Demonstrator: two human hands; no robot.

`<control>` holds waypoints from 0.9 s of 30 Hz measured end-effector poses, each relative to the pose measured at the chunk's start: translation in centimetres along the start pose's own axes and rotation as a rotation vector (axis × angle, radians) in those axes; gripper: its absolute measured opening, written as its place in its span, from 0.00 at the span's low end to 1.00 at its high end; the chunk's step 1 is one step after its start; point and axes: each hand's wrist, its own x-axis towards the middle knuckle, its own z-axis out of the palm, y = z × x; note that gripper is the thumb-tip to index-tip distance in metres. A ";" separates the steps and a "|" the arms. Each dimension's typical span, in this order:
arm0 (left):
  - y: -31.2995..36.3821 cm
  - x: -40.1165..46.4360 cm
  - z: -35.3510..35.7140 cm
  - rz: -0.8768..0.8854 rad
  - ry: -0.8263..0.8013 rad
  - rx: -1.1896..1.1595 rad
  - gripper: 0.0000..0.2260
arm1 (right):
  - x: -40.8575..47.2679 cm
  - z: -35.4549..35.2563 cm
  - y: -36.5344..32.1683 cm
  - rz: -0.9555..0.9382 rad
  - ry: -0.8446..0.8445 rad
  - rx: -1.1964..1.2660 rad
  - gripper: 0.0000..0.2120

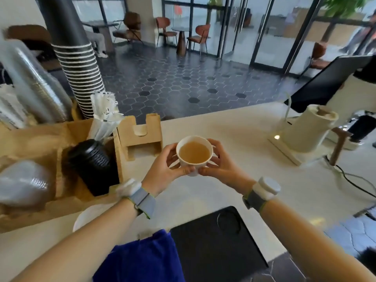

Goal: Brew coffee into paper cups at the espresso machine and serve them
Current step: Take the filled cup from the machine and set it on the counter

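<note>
- Far left: a wooden organiser [61,139] on the white counter [234,129] holds a stack of black lids [93,165], wrapped straws [105,117] and clear plastic lids [22,182]; a tall column of paper cups [79,78] rises behind it.
- Left hand [162,167]: fingers curled round the left side of the white paper cup [194,154], thumb pressed against the near wall low down, fingertips on the far-left wall below the rim.
- Cup: upright, centre of the counter, between both hands, filled close to the rim with light brown liquid (whether its base touches the counter is hidden by the thumbs).
- Right hand [221,165]: mirrors the left, fingers wrapped round the cup's right side, thumb tip meeting the left thumb at the near base.
- Near centre: a black mat [213,245] and a blue cloth [142,259].
- Right: a cream kettle [305,129] on its base, a dark tilted screen [325,82] behind.
</note>
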 end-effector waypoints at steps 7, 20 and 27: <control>-1.7 4.5 1.5 -0.060 0.118 0.035 0.31 | 6.6 -3.2 2.4 -0.013 -0.125 -0.019 0.33; -5.3 11.5 1.7 -0.201 0.219 0.109 0.34 | 17.4 -5.0 6.7 -0.017 -0.264 0.021 0.34; -6.8 14.2 1.7 -0.206 0.278 0.164 0.32 | 21.3 -5.3 7.9 -0.040 -0.290 -0.016 0.34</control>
